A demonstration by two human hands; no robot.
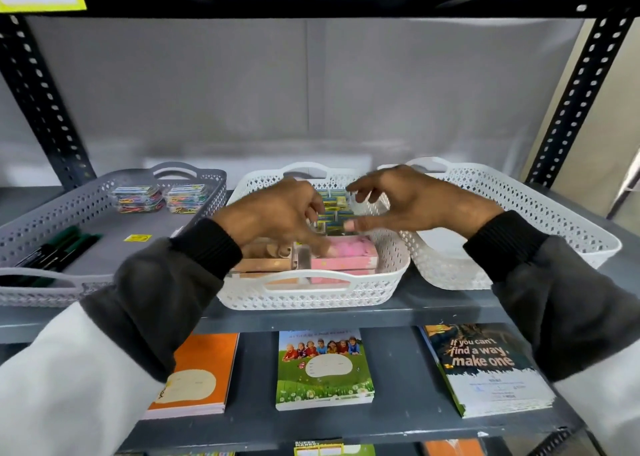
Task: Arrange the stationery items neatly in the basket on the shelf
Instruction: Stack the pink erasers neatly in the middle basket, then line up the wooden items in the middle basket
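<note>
A white perforated basket [311, 294] stands in the middle of the grey shelf. It holds a pink box [346, 256], a tan box [263, 265] and several small blue-and-yellow boxes [334, 206] stacked at the back. My left hand [277, 213] hovers over the basket's left half with curled fingers reaching down near the pink box; whether it grips anything is blurred. My right hand [412, 201] hangs above the basket's right rim, fingers spread and empty.
A grey basket [104, 192] on the left holds clear boxes of coloured clips [138, 199] and dark markers [59, 247]. Another white basket [519, 213] stands on the right. Notebooks [323, 369] lie on the lower shelf. Black slotted uprights frame both sides.
</note>
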